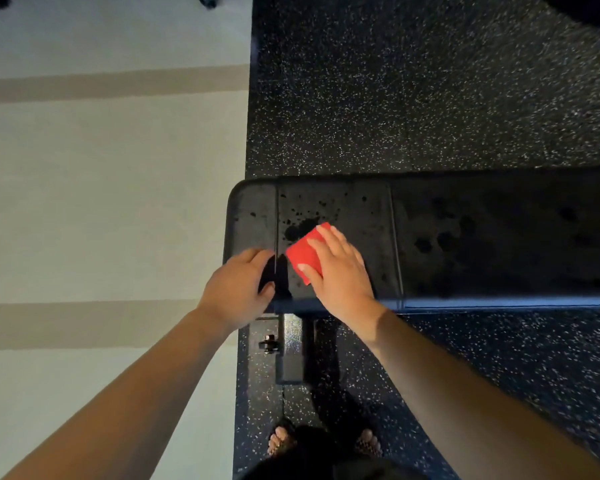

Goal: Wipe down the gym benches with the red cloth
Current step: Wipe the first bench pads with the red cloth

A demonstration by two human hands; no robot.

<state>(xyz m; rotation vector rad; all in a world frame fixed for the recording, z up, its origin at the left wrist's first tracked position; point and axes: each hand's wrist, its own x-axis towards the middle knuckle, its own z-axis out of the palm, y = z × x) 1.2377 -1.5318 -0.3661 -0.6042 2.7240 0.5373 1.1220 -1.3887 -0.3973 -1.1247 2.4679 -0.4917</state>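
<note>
Head view: the folded cloth (302, 256) is pressed onto the left end of the bench (465, 237), centre frame, under straightened fingers of the right hand (338, 271). The left hand (236, 282) is curled at the near edge; a grip cannot be confirmed. The cloth is judged soft and light, best driven under a flat palm.

- The room is dim. The black bench (465, 237) looks very dark, and its right part is hard to see.
- The pale floor (101, 202) on the left is the brightest part.
- A soft blue shine runs along the bench's near edge.
- A dark shadow lies just left of the red cloth (303, 258).
- The corners look blurry, most of all at the top right.
</note>
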